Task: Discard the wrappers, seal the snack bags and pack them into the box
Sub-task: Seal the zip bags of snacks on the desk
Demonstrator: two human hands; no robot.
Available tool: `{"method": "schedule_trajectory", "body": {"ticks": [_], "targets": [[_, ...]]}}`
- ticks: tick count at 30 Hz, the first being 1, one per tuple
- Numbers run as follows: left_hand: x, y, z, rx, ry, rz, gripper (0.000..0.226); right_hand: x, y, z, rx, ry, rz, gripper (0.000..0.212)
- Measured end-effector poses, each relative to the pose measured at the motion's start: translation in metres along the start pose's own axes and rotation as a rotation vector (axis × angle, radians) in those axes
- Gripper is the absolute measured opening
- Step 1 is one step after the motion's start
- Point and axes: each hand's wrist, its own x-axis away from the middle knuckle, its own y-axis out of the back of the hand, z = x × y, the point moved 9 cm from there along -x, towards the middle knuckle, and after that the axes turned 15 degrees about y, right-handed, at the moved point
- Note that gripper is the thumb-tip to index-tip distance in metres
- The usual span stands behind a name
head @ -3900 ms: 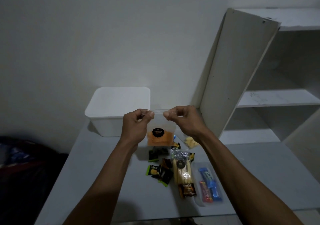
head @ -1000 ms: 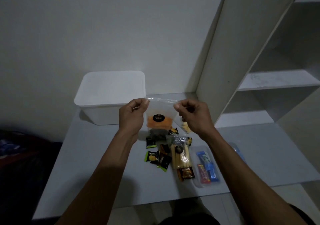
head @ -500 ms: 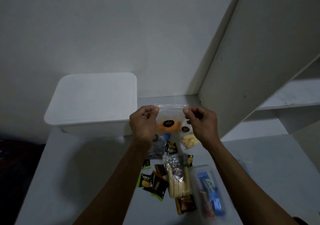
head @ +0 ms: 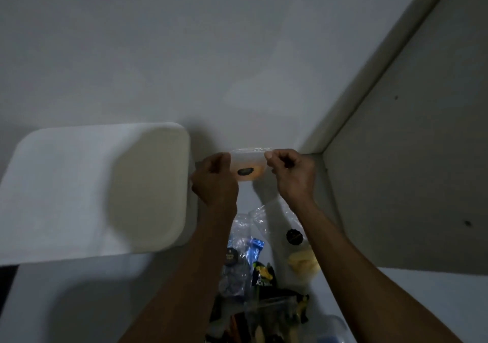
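We hold the clear snack bag with orange contents and a dark round label up between both hands, above the far end of the table, just right of the white box. Left hand pinches the bag's top left corner, fingers curled; right hand pinches the top right corner the same way. Both grips are closed on the zip strip.

Change vs a second ago: same two-corner pinch, but the bag now sits further out, level with the box's right edge, and the view has dropped in close, so the box fills the left side. Bag reads foreshortened, tilted away from us. Frame is blurred; can't tell if the seal is fully closed.

Our read: sealing is about done and the bag is heading for the box. Box top looks flat and closed from here, can't confirm a lid.

Below the wrists: a pile of loose snacks and wrappers, another clear bag with yellow pieces near the right forearm. Leaning white board on the right. Plenty still unpacked.
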Motion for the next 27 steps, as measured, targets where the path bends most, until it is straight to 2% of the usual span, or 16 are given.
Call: {"method": "schedule_trajectory", "body": {"ticks": [6,15,21,27], "targets": [[-0.032,-0.012,0.004,0.058,0.056,-0.104,0.007,-0.021,-0.027,-0.027,-0.002,-0.048,-0.031,0.010],[-0.050,-0.021,-0.009,0.028,0.024,-0.128,0.007,-0.039,-0.037,-0.039,0.020,-0.092,-0.091,0.018],[-0.029,-0.013,-0.008,0.019,0.073,-0.054,0.021,-0.019,-0.020,-0.033,0.006,-0.125,-0.131,0.013],[0.025,0.009,0.007,-0.201,0.012,0.064,0.027,0.046,0.020,-0.012,-0.015,-0.171,-0.120,0.014]]}}
